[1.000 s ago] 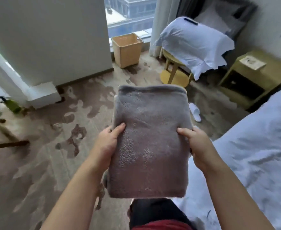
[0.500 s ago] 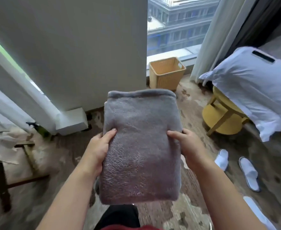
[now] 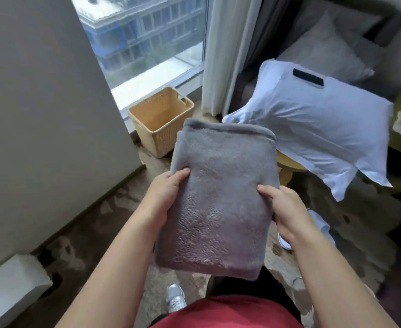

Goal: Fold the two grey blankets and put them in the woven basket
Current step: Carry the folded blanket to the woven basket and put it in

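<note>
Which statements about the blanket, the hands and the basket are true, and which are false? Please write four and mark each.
1. The left hand and the right hand both grip the folded grey blanket. True.
2. The woven basket lies on its side. False: it stands upright.
3. A blanket is already in the basket. False: none shows inside it.
4. A white pillow lies right of the blanket. True.

Bedroom: white pillow (image 3: 313, 138), curtain (image 3: 220, 55), window (image 3: 147, 43), slipper (image 3: 322, 223).
</note>
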